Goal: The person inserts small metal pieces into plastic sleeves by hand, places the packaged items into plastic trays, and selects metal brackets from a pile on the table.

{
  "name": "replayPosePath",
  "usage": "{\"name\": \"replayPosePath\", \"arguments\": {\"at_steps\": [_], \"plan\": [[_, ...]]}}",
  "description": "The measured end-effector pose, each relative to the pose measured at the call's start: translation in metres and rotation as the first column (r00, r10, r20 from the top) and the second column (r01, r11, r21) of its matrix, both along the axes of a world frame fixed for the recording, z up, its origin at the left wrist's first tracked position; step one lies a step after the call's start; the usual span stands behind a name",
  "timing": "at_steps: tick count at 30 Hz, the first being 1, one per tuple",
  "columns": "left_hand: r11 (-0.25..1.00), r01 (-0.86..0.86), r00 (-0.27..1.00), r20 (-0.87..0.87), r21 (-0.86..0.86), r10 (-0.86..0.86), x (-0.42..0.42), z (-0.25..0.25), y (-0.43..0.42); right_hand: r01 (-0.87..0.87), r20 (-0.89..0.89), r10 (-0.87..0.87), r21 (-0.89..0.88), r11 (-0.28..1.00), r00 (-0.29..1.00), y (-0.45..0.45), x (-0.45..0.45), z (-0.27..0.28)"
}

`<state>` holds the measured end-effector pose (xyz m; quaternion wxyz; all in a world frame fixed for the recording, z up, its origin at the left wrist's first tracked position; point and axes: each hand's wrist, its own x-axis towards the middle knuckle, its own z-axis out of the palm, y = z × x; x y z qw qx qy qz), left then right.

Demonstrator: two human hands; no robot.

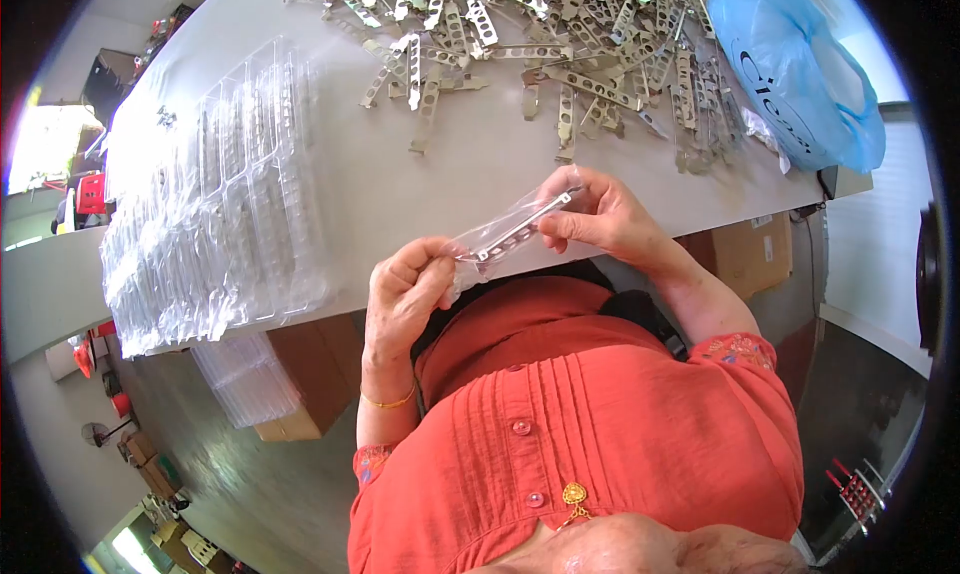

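Observation:
Between my two hands stretches a small clear plastic bag [466, 278] with a perforated metal strip [522, 232] lying slantwise in it. My left hand [408, 292] is closed on the bag's lower left end. At the upper right end, my right hand [600, 214] pinches the bag and strip between thumb and fingers. Both hands are just above the table's near edge, close to the red shirt. Beyond them lies a loose heap of similar metal strips [570, 79], shiny and pierced with round holes.
On the table [375, 199], stacked clear plastic trays [225, 194] with wrapped strips stand at left. A blue plastic bag [800, 79] sits at the back right corner. Below are more clear trays [245, 379] by a cardboard box [320, 374], and another carton [752, 254] at right.

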<state>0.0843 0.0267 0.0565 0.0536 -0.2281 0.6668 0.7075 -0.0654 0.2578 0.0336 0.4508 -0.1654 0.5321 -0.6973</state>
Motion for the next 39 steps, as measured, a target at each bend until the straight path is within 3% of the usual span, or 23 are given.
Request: {"name": "replayPosePath", "arguments": {"at_steps": [3, 5, 9, 11, 15, 17, 18, 20, 21, 23, 27, 29, 33, 34, 35, 39], "plan": [[1.0, -0.006, 0.999, -0.045, -0.012, 0.005, 0.001, -0.006, -0.001, 0.009, 0.024, -0.009, 0.019, 1.0, 1.0, -0.001, -0.001, 0.002], [0.996, -0.048, 0.99, -0.137, -0.077, 0.038, 0.001, -0.012, -0.001, -0.032, -0.211, 0.05, 0.089, 0.996, 0.976, 0.001, -0.002, 0.0], [0.98, -0.07, 0.992, -0.114, -0.186, 0.049, -0.001, -0.012, 0.0, -0.069, -0.333, 0.126, 0.176, 0.982, 0.935, -0.002, -0.001, -0.001], [0.919, -0.044, 0.996, -0.083, -0.393, 0.012, 0.0, -0.018, -0.002, 0.045, -0.773, 0.127, 0.197, 0.979, 0.621, -0.006, -0.001, -0.001], [0.872, -0.1, 0.985, -0.17, -0.479, 0.02, 0.0, -0.018, -0.005, 0.113, -0.753, 0.049, 0.162, 0.98, 0.656, -0.01, 0.0, 0.0], [0.829, -0.122, 0.981, -0.193, -0.546, 0.017, -0.001, -0.012, -0.006, 0.147, -0.835, -0.018, 0.076, 0.986, 0.549, -0.01, -0.003, -0.004], [0.829, -0.124, 0.981, -0.193, -0.546, 0.019, -0.001, -0.014, -0.006, 0.145, -0.836, -0.016, 0.076, 0.987, 0.549, -0.01, -0.004, -0.004], [0.699, -0.185, 0.957, -0.288, -0.69, -0.03, -0.002, -0.019, -0.008, 0.202, -0.923, 0.036, 0.121, 0.972, 0.383, -0.011, -0.005, -0.006], [0.699, -0.187, 0.957, -0.288, -0.691, -0.028, -0.002, -0.019, -0.008, 0.2, -0.923, 0.036, 0.121, 0.972, 0.382, -0.011, -0.005, -0.009], [0.647, -0.167, 0.967, -0.252, -0.744, -0.04, -0.001, -0.02, -0.007, 0.233, -0.962, 0.087, 0.15, 0.961, 0.259, -0.011, -0.004, -0.017], [0.663, -0.246, 0.955, -0.293, -0.707, 0.041, -0.004, -0.021, -0.001, 0.21, -0.964, 0.096, 0.15, 0.966, 0.25, -0.011, -0.005, -0.019], [0.368, -0.377, 0.868, -0.462, -0.85, -0.179, -0.009, -0.03, -0.002, 0.237, -0.966, 0.121, 0.176, 0.955, 0.23, -0.012, -0.004, -0.015], [0.379, -0.351, 0.773, -0.493, -0.856, -0.398, -0.013, -0.026, 0.021, 0.191, -0.99, 0.085, 0.106, 0.976, 0.113, -0.016, 0.002, -0.01], [0.33, -0.301, 0.776, -0.431, -0.895, -0.46, -0.013, -0.024, 0.027, 0.163, -0.992, 0.086, 0.101, 0.981, 0.096, -0.017, 0.004, -0.004], [0.323, -0.229, 0.792, -0.369, -0.918, -0.487, -0.013, -0.022, 0.033, 0.128, -0.994, 0.067, 0.078, 0.989, 0.084, -0.019, 0.007, 0.0], [0.344, -0.218, 0.793, -0.371, -0.913, -0.482, -0.015, -0.03, 0.042, 0.134, -0.994, 0.071, 0.081, 0.988, 0.081, -0.018, 0.013, 0.013]]}}
